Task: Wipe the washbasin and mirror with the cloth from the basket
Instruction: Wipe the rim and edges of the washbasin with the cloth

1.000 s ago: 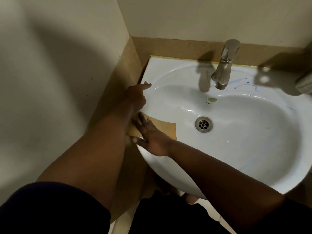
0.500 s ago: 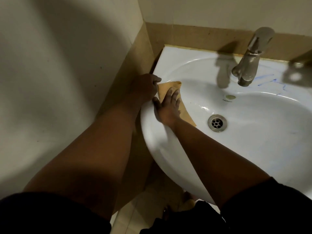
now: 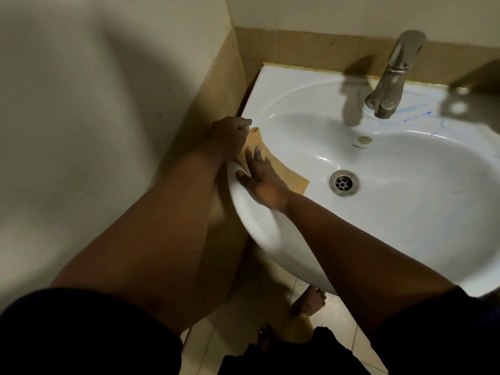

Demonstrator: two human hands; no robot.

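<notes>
Cloth (image 3: 284,171) lies on washbasin (image 3: 405,212) left rim, left hand (image 3: 230,136) fingers pinching its far corner, right hand (image 3: 259,180) pressing flat, open; looks thin, limp, best bunched mid-cloth.

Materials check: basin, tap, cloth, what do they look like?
Washbasin: glazed white ceramic by the look, glossy with sharp highlights. Tap: metal, brushed or dull chrome finish, soft grey sheen. Cloth: thin tan fabric or synthetic chamois, matte, lying flat under the right hand; exact fibre cannot be told.
</notes>
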